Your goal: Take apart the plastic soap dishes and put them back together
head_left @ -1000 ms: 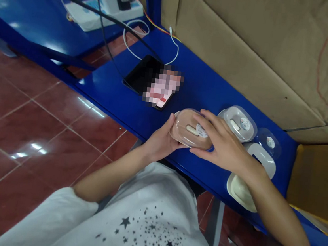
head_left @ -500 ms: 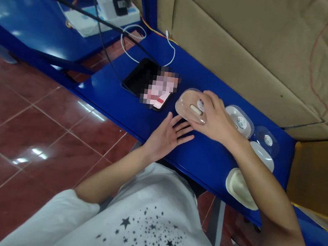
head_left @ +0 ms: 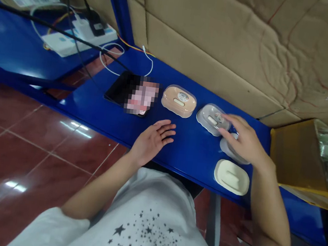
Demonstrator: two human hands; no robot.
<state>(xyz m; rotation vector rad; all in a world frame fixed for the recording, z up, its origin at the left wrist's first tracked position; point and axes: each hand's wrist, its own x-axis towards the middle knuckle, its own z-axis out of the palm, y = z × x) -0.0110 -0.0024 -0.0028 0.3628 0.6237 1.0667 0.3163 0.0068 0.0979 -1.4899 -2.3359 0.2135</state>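
My right hand (head_left: pixel 244 139) is over the right end of a grey soap box (head_left: pixel 206 122) with a clear lid and a round sticker. Its thumb and forefinger are apart at the lid; contact is unclear. Beneath the hand, another pale dish (head_left: pixel 232 151) is partly hidden. My left hand (head_left: pixel 153 142) lies palm up, fingers slightly curled and empty, near the shelf's front. A peach soap box (head_left: pixel 179 101) with a clear lid stands beyond it. A cream-coloured dish (head_left: pixel 231 177) without a lid sits near the front edge.
A phone (head_left: pixel 141 98) with a blurred screen rests left on the blue shelf (head_left: pixel 186 157). Cardboard (head_left: pixel 207 60) walls the back. At right stands a carton (head_left: pixel 297 155) with wrapped dishes. Cables and a power strip (head_left: pixel 78 40) lie at left.
The peach soap box, held in my right hand before, now stands on the shelf beside the phone. My right hand has moved right to the grey box. The view has shifted.
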